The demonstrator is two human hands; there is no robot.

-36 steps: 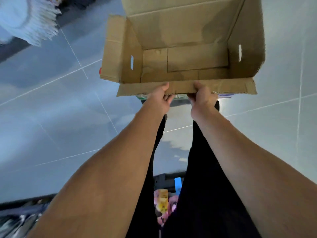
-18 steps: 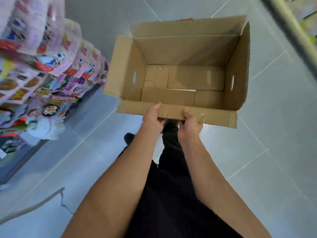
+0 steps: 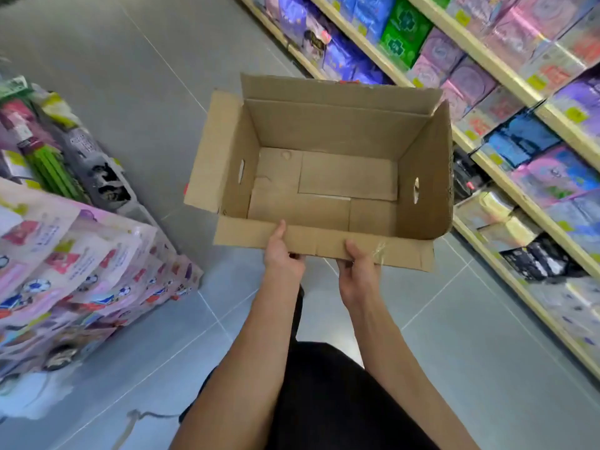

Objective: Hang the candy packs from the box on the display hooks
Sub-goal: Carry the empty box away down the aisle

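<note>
An open brown cardboard box [image 3: 328, 134] is held out in front of me above the grey tiled floor. Nothing lies inside it; only its bare bottom flaps show. My left hand [image 3: 281, 254] grips the near flap, thumb on top and fingers under it. My right hand [image 3: 358, 271] grips the same flap a little to the right, thumb on the flap's top edge. Pink candy packs [image 3: 74, 264] hang in overlapping rows on a display at the left.
Wooden shelves [image 3: 506, 177] full of purple, blue, green and pink packages run along the right side. A rack with green and grey goods [image 3: 65, 164] stands at the left behind the candy display. Grey floor tiles [image 3: 136, 86] stretch between them.
The view has swung round from the floor and left display towards the aisle, bringing the right shelves into sight. Both hands keep their grip on the box's near flap.
</note>
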